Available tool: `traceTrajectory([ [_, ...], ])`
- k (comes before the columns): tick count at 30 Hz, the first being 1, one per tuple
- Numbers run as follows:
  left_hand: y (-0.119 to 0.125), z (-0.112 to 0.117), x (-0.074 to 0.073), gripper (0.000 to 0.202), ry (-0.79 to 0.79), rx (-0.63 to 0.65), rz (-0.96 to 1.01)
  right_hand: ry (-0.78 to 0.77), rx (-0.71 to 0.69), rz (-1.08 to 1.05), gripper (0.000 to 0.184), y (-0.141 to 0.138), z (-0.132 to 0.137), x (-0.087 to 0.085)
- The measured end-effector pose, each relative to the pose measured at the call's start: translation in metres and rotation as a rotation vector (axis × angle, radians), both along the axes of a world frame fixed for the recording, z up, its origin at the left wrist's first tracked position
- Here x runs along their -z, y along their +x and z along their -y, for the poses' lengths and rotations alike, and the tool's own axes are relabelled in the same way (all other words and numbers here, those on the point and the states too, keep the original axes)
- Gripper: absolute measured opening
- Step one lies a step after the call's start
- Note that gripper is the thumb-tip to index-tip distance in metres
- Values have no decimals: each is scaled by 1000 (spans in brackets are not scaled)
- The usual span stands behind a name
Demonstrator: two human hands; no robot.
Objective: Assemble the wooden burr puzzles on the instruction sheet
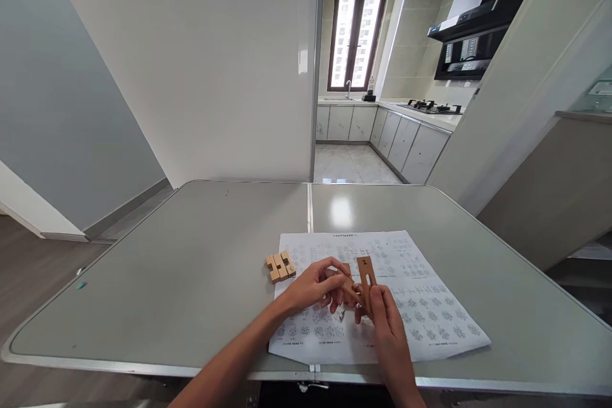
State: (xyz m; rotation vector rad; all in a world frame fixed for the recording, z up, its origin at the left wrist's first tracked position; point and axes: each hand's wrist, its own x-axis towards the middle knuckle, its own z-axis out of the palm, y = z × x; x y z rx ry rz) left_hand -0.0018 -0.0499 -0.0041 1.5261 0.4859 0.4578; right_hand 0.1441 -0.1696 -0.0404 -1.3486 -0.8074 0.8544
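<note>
My right hand (pixel 388 324) is closed on a flat wooden puzzle piece (pixel 364 268), which stands tilted, with a slot through it and the number 2 near its top end. Closed around another wooden piece (pixel 350 292) is my left hand (pixel 318 284), just left of the slotted one. The two pieces are close together; fingers hide where they meet. Beneath both hands lies a printed instruction sheet (pixel 430 325) with rows of small line drawings. Several notched wooden pieces (pixel 280 266) sit side by side at the sheet's left edge.
The grey folding table (pixel 167 280) has a metal seam down its middle and a latch (pixel 313 387) at the front edge. A small green bit (pixel 81 285) lies near the left edge. Beyond the table are a white wall panel (pixel 229 76) and a kitchen doorway.
</note>
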Motion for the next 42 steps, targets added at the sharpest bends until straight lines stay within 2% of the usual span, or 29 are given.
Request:
traceTrajectory([
  [3,0,-1,3,37,-25,-15,52,-40,168,-30,45,4,0,7],
  [6,0,-3,6,38,-40,-46,81,-20,238,-81,43,5,0,11],
  [12,1,-5,5,43,-42,-94,86,50,245,-99,41,2,1,2],
  [17,2,-4,4,41,-33,-72,82,98,129,-129,41,-1,2,-2],
  [24,2,-6,7,42,-42,-61,92,97,196,-160,37,-1,0,1],
  [28,1,-3,3,42,-28,-50,63,74,212,-99,41,0,-1,-2],
  [35,1,3,-3,46,-39,-22,49,-25,211,73,60,-3,1,-6],
  [42,0,2,-1,45,-19,-40,41,-45,173,154,63,-2,4,-5],
])
